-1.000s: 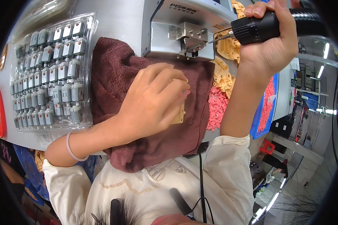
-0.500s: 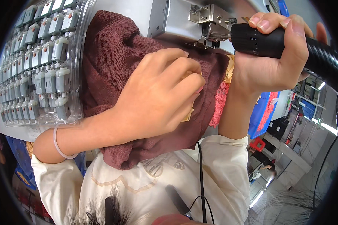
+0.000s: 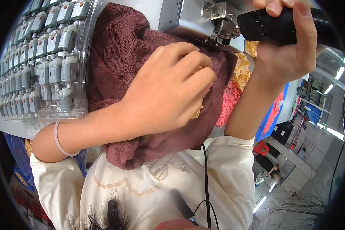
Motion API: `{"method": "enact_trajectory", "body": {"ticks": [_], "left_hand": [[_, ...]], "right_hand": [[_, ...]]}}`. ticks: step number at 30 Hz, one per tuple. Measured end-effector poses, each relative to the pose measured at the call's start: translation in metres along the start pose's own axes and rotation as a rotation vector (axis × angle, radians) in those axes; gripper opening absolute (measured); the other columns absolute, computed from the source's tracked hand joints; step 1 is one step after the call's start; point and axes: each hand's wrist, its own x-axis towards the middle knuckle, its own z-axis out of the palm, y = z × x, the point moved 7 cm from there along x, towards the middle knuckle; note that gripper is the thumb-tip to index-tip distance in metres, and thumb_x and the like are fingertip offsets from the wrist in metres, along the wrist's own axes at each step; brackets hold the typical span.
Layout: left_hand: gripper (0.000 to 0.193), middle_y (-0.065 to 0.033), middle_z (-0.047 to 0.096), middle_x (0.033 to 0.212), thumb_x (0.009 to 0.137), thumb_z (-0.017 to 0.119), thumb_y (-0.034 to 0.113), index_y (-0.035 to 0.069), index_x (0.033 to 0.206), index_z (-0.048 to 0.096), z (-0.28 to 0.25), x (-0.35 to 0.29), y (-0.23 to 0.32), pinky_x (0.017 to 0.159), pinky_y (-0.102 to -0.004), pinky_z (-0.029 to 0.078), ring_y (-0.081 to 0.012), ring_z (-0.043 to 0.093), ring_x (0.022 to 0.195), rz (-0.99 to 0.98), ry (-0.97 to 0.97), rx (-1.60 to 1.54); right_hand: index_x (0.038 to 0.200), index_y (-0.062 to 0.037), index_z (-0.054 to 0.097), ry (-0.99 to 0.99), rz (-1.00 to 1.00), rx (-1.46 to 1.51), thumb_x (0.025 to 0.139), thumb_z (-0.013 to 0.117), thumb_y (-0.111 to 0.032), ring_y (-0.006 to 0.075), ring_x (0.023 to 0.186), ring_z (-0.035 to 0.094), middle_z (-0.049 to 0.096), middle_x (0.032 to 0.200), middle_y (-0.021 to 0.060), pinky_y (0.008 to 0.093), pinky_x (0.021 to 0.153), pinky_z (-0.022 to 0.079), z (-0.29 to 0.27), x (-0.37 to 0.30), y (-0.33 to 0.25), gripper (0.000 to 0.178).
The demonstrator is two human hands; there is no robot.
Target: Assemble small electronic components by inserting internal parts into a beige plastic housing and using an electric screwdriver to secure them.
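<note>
Curled over a dark brown towel (image 3: 119, 50), my left hand (image 3: 168, 88) is closed around a pale yellow plastic part (image 3: 197, 112). Only small edges of that part show; the fingers hide the rest. At the upper right my right hand (image 3: 285, 57) grips a black electric screwdriver (image 3: 272, 27), wrapped round its body and partly cut off by the top edge. The screwdriver lies almost level, its bit pointing left into the metal front of a screw feeder (image 3: 186, 19). Whether the bit touches a screw there is too small to tell.
A clear plastic tray (image 3: 84, 73) of small grey motors (image 3: 67, 37) stands at the left. Pink plastic parts (image 3: 228, 103) and pale yellow parts (image 3: 242, 71) lie in piles right of the towel. Beyond my right forearm is a blue bin (image 3: 261, 132). A black cable (image 3: 206, 172) hangs before my shirt.
My right hand and the screwdriver have moved up and slightly right, uncovering more pink and yellow parts. My left hand keeps its hold on the yellow part. The view has shifted a little.
</note>
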Motion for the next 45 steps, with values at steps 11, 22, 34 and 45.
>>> {"method": "enact_trajectory", "body": {"ticks": [11, 22, 34, 45], "left_hand": [[0.023, -0.0062, 0.061, 0.107, 0.075, 0.071, 0.008, 0.008, 0.097, 0.063, 0.0, -0.002, -0.004, 0.088, -0.0414, 0.045, -0.0325, 0.056, 0.106, -0.022, 0.02, -0.001], [0.026, -0.0068, 0.062, 0.106, 0.073, 0.071, 0.006, 0.008, 0.098, 0.063, -0.001, -0.003, -0.004, 0.088, -0.0413, 0.045, -0.0321, 0.056, 0.105, -0.043, 0.024, -0.025], [0.027, -0.0063, 0.064, 0.105, 0.072, 0.069, 0.004, 0.008, 0.098, 0.064, 0.0, -0.003, -0.007, 0.09, -0.0407, 0.045, -0.032, 0.057, 0.107, -0.057, -0.005, -0.027], [0.028, -0.0039, 0.064, 0.105, 0.071, 0.07, 0.004, 0.009, 0.097, 0.062, -0.003, -0.004, -0.008, 0.088, -0.0401, 0.044, -0.0308, 0.057, 0.108, -0.082, 0.017, -0.033]], "right_hand": [[0.102, 0.0023, 0.054, 0.008, -0.095, 0.211, 0.088, 0.057, -0.008, 0.0165, 0.053, 0.052, 0.051, 0.064, 0.0081, 0.0316, 0.053, 0.048, -0.007, -0.001, 0.012, 0.018], [0.082, -0.0002, 0.054, 0.055, 0.09, 0.171, 0.084, 0.055, -0.015, 0.0165, 0.061, 0.047, 0.046, 0.066, 0.0073, 0.0295, 0.06, 0.041, -0.033, -0.039, -0.034, 0.015], [0.086, -0.0012, 0.056, -0.056, 0.131, 0.158, 0.089, 0.051, -0.014, 0.0144, 0.06, 0.045, 0.046, 0.065, 0.0071, 0.0298, 0.06, 0.042, -0.034, -0.065, -0.029, 0.014], [0.088, -0.0019, 0.055, -0.114, 0.02, 0.117, 0.088, 0.049, -0.015, 0.0154, 0.056, 0.044, 0.047, 0.065, 0.0074, 0.0297, 0.055, 0.042, -0.021, -0.07, -0.03, 0.014]]}}
